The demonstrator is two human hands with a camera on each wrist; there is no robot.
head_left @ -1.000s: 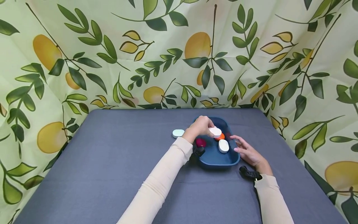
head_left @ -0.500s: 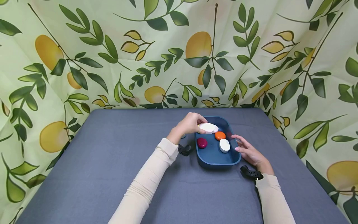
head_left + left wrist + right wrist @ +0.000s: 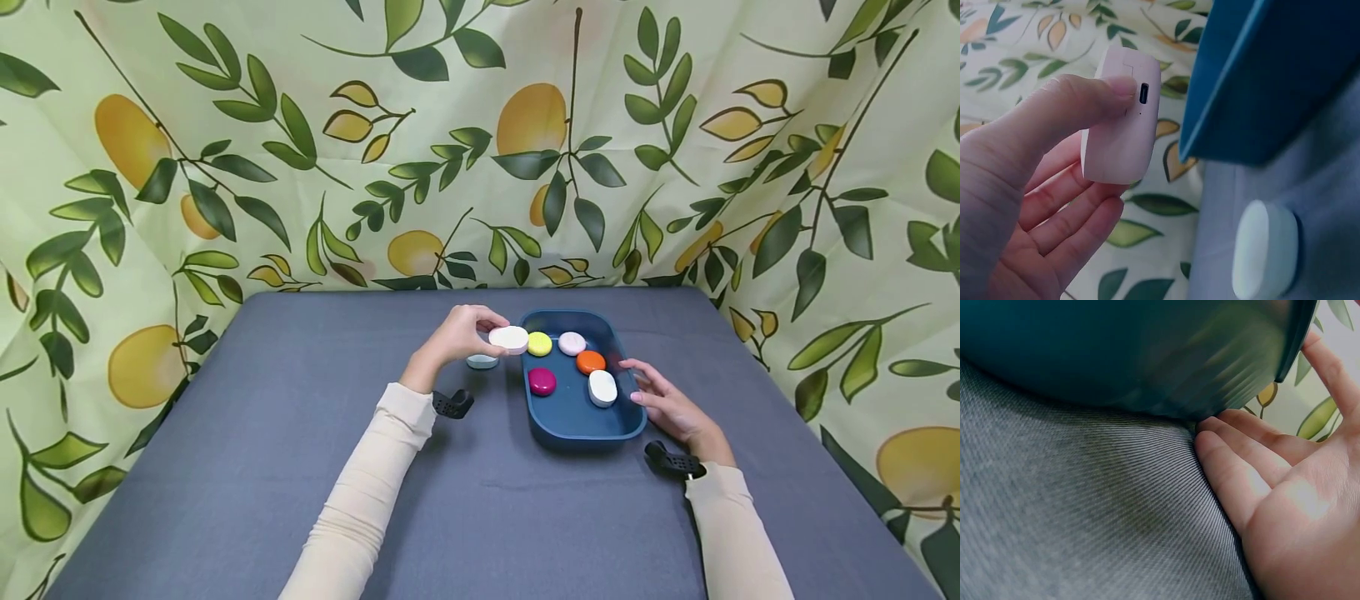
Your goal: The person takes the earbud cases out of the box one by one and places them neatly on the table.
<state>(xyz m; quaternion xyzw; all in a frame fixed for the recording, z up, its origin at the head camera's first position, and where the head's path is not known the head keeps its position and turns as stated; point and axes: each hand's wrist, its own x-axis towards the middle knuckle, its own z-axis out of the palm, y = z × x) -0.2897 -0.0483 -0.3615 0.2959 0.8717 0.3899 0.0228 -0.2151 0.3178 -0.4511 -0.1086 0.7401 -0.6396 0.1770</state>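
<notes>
Pink case pinched by left hand, right hand relaxed against blue bin, mint case near bin

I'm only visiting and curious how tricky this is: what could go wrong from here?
The left hand pinches the pink case in the air, so a loose grip might drop it. The pale green case sits on the table close to that hand and could get knocked. The right hand is right beside the blue tub; a careless push might shift it and slide the orange piece inside.
</notes>
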